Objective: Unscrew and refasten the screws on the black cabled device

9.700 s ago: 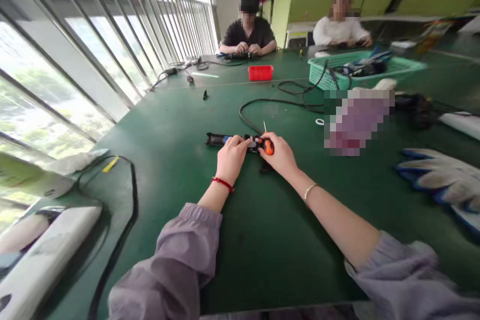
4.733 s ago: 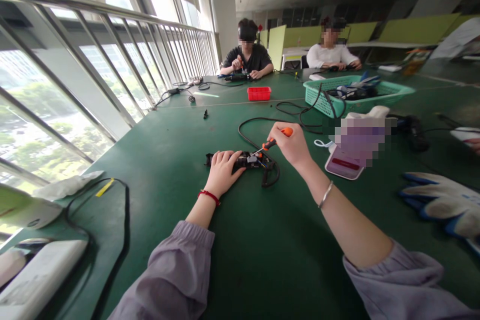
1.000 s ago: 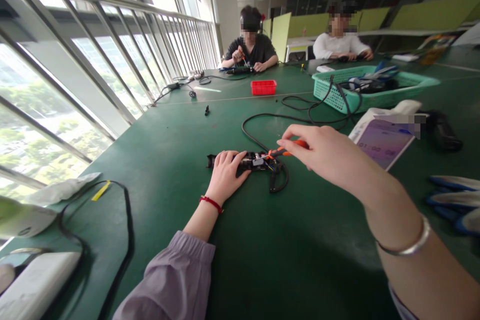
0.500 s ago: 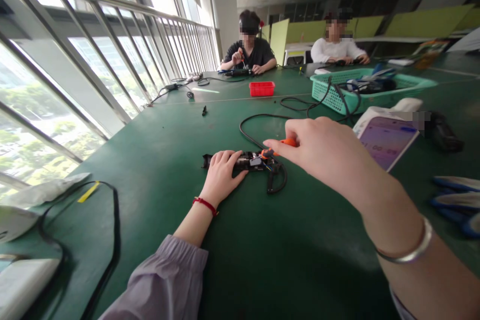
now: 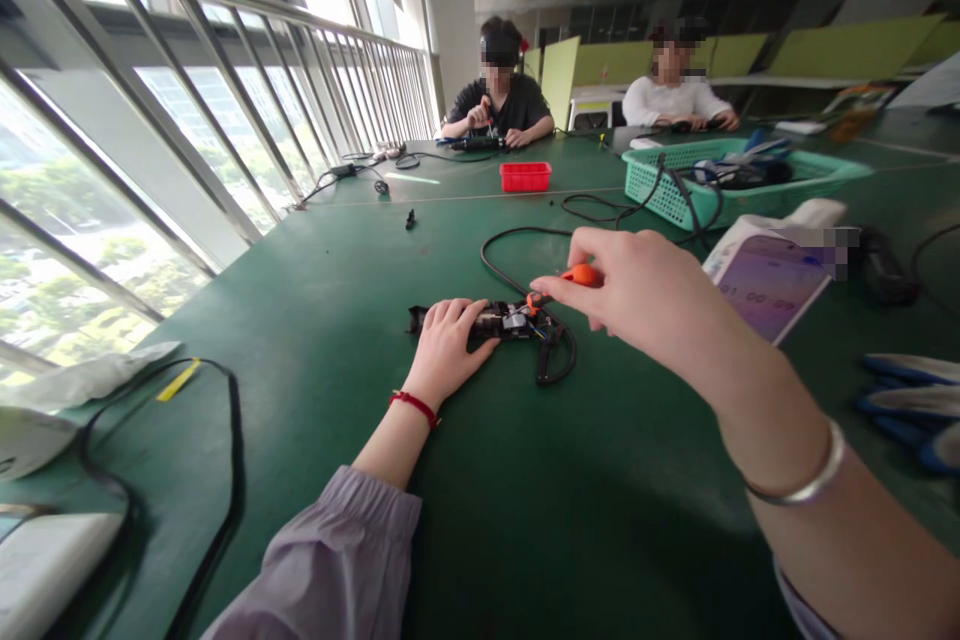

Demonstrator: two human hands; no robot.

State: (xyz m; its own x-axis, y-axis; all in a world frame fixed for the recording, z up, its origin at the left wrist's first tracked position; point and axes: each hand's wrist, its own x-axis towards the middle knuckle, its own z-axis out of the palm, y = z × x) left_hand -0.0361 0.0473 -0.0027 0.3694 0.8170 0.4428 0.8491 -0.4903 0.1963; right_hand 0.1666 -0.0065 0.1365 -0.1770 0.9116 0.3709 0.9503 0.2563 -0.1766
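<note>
On the green table lies a long black device (image 5: 491, 320) with its inner parts and thin wires exposed. My left hand (image 5: 445, 340) is closed over its left part, pressing it against the tabletop. My right hand (image 5: 637, 295) pinches an orange-handled screwdriver (image 5: 581, 275), slanting down to the device's right end. Its tip is too small to make out there. A black cord (image 5: 559, 375) loops beside that end, and a cable (image 5: 495, 245) curves away behind it.
A red basket (image 5: 526, 177) stands farther back. At the right are a green basket (image 5: 645, 175) of parts, a propped phone (image 5: 772, 280) and blue-white gloves (image 5: 911, 400). A black strap (image 5: 236, 440) lies left. Two people (image 5: 499, 105) sit across the table.
The screwdriver's handle stands slightly differently in my right hand, whose fingers have shifted around it. My left hand stays on the device. The whole view has moved slightly.
</note>
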